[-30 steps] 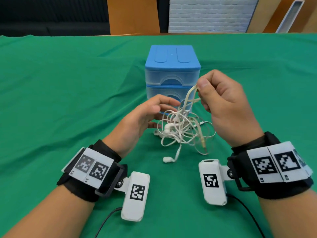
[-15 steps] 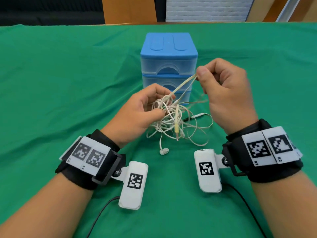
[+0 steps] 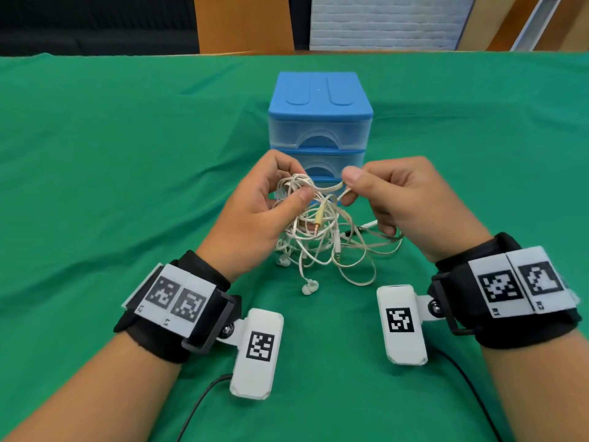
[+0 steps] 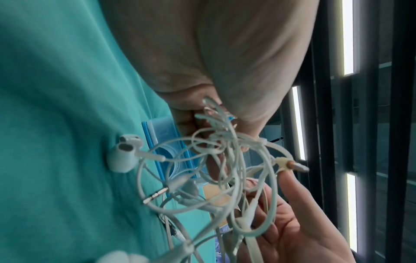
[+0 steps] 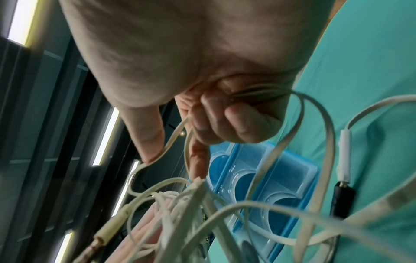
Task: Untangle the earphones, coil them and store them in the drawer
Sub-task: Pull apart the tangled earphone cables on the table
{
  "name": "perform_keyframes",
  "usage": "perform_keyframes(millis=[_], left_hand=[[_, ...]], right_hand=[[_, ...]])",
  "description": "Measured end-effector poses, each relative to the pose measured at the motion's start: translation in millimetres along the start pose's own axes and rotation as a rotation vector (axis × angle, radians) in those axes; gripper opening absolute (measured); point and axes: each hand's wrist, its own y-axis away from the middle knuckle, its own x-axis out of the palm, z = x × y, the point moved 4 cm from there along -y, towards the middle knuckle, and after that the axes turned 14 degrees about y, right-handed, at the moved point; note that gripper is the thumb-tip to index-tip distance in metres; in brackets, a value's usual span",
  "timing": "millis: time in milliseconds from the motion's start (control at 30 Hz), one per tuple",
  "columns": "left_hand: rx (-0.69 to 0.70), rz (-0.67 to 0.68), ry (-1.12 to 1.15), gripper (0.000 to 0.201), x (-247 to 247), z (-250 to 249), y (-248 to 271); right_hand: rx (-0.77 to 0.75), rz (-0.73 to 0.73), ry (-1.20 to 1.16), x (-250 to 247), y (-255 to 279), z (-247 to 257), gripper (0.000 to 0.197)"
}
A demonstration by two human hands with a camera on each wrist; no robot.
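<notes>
A tangled bunch of white earphones point(image 3: 322, 231) hangs between my two hands, just in front of the blue two-drawer box point(image 3: 320, 122). My left hand point(image 3: 274, 199) grips the knot of thin cords point(image 4: 216, 146) with thumb and curled fingers. My right hand point(image 3: 366, 186) pinches a flat cream cable point(image 5: 175, 140) between thumb and forefinger, close to the left hand. A gold jack plug point(image 3: 318, 220) dangles in the middle. One earbud point(image 3: 309, 287) hangs down to the cloth, and two earbuds point(image 4: 126, 153) show in the left wrist view. Both drawers are closed.
Green cloth point(image 3: 111, 186) covers the whole table. A white connector joined to a black plug point(image 3: 363, 228) lies on the cloth under my right hand. Black wrist-camera leads point(image 3: 197, 406) trail toward the near edge. Wood panels and a white brick wall stand beyond the far edge.
My right hand has dropped and moved left toward the left hand, slackening the flat cable. My left hand has closed firmly on the knot and lifted it slightly.
</notes>
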Motion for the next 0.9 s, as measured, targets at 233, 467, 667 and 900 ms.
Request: perform_keyframes(millis=[233,467,667,900], left_hand=[[0.0,0.048,0.04,0.017,1,-3,3],[-0.124,0.167,0.008,0.02,4,6,6],[-0.149,0.141,0.022,0.026,1,6,7],[-0.158,0.106,0.112,0.025,-3,5,7]], right_hand=[[0.013,0.016,-0.023,-2,1,2,0.027],[0.102,0.003,-0.402,-2,-3,-4,0.019],[0.042,-0.057,-0.516,-6,-2,0,0.01],[0.063,-0.115,-0.591,-10,-3,-7,0.017]])
